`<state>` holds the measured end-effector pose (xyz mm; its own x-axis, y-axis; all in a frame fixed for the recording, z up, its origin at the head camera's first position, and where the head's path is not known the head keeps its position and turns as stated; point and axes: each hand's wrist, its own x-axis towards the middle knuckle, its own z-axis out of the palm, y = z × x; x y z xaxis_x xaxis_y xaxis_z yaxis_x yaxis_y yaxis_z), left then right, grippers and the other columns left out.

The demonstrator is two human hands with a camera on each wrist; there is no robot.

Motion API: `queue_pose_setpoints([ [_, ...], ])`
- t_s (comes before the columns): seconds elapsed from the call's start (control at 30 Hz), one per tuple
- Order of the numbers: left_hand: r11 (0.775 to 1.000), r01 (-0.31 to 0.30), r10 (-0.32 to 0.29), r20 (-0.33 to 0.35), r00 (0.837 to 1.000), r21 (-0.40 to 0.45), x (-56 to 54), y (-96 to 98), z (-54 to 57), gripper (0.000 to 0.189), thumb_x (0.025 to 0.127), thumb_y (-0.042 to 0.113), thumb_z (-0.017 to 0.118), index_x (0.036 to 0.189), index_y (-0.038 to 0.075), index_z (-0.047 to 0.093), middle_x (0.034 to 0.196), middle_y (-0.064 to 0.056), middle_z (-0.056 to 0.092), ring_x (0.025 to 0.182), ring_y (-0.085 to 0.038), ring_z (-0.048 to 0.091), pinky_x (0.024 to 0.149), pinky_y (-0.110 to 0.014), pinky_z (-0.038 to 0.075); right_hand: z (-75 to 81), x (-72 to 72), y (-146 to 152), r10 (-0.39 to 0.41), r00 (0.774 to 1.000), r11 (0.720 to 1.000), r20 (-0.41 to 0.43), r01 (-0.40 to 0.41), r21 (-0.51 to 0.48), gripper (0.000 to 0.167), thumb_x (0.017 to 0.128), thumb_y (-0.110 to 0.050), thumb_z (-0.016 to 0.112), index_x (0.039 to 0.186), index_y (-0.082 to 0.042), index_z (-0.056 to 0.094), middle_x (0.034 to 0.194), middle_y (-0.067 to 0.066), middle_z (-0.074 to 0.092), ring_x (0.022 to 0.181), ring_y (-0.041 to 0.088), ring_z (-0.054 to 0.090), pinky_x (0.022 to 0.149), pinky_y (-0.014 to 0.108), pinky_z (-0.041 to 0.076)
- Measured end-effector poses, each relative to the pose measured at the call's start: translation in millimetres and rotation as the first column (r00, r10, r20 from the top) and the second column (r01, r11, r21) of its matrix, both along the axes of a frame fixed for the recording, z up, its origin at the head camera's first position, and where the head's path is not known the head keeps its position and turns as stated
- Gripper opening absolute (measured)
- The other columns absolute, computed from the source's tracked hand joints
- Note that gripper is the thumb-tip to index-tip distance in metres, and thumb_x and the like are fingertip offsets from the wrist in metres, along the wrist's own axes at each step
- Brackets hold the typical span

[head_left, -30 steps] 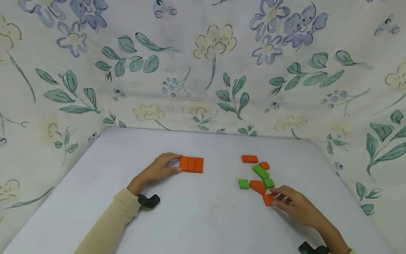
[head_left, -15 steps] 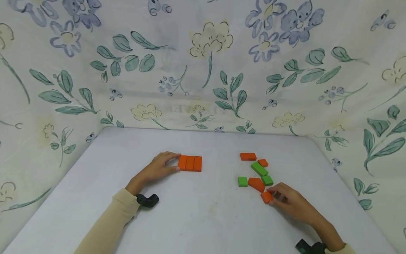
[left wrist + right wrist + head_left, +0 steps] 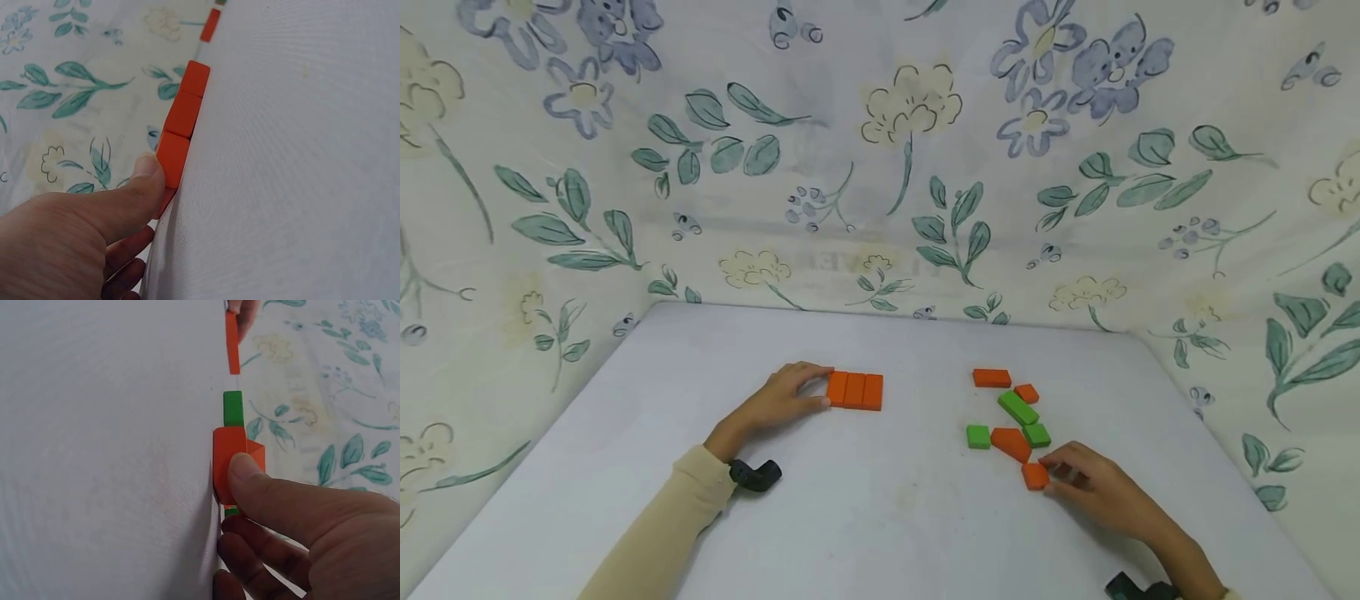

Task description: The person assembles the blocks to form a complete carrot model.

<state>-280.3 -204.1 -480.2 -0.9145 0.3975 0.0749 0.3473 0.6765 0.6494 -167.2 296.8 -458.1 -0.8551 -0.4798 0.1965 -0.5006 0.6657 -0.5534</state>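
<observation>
In the head view, three flat orange blocks stand side by side at the left of the white table. My left hand pinches the leftmost one between thumb and a finger at its two ends; the left wrist view shows the thumb against its edge. Farther right, my right hand pinches a small orange block by its right side. That block lies just below an orange trapezoid-like block. From the right wrist, the thumb covers part of the small orange block.
Beside the trapezoid-like block lie a green square and another green block. A longer green block, a small orange block and an orange bar lie behind them. Floral cloth hangs around the table.
The small orange block at my right fingertips has turned slightly. My left hand stays at the orange row, and the head view has shifted a little.
</observation>
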Motion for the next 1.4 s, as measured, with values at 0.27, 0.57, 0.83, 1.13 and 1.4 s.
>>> queue_pose_setpoints([
  [0.27,1.000,0.010,-0.010,-0.022,1.000,-0.001,-0.4,2.1,-1.0,0.056,0.093,0.033,0.070,0.145,0.017,0.053,0.148,-0.009,0.053,0.141,-0.035,0.040,0.115,-0.063,0.027,-0.4,2.9,0,-0.035,0.999,0.999,0.008,0.035,0.004,0.027,0.087,-0.022,0.077,0.111,-0.014,0.067,0.105,-0.003,0.067,0.089,0.001,0.060,0.071,0.020,0.055],
  [0.57,1.000,0.015,-0.015,-0.015,1.000,-0.013,-0.4,3.9,-0.2,0.057,0.093,0.036,0.070,0.145,0.019,0.053,0.148,-0.009,0.052,0.140,-0.034,0.041,0.114,-0.063,0.027,10.8,5.8,-6,-0.052,0.996,0.997,-0.071,0.049,-0.053,0.028,0.083,-0.009,0.080,0.108,-0.009,0.069,0.098,-0.002,0.072,0.082,-0.002,0.061,0.067,0.021,0.056],
  [0.83,1.000,0.001,-0.001,-0.015,1.000,-0.018,0.3,3.7,2.3,0.056,0.093,0.035,0.070,0.145,0.021,0.053,0.148,-0.008,0.052,0.141,-0.034,0.040,0.114,-0.063,0.028,35.2,-3.6,-43,0.000,0.977,0.989,-0.214,-0.032,-0.143,0.030,0.081,-0.003,0.080,0.108,-0.008,0.068,0.095,-0.002,0.071,0.078,0.001,0.061,0.068,0.023,0.057],
  [1.13,1.000,0.014,-0.015,-0.029,0.999,-0.011,0.7,2.7,2.4,0.056,0.094,0.035,0.070,0.145,0.017,0.053,0.147,-0.010,0.053,0.140,-0.035,0.041,0.114,-0.063,0.028,42.2,-22.8,-102,0.130,0.973,0.976,-0.191,-0.160,-0.150,0.023,0.086,-0.011,0.078,0.106,-0.007,0.067,0.096,0.003,0.069,0.084,0.014,0.063,0.070,0.027,0.058],
  [1.4,1.000,0.007,-0.008,-0.029,1.000,-0.022,0.3,-0.3,2.6,0.058,0.094,0.037,0.069,0.146,0.017,0.052,0.147,-0.010,0.053,0.140,-0.035,0.041,0.113,-0.063,0.028,37.6,-44.3,-156,0.124,0.989,0.982,-0.081,-0.134,-0.132,0.025,0.088,-0.017,0.077,0.108,-0.008,0.066,0.101,0.010,0.068,0.089,0.020,0.065,0.075,0.027,0.057],
])
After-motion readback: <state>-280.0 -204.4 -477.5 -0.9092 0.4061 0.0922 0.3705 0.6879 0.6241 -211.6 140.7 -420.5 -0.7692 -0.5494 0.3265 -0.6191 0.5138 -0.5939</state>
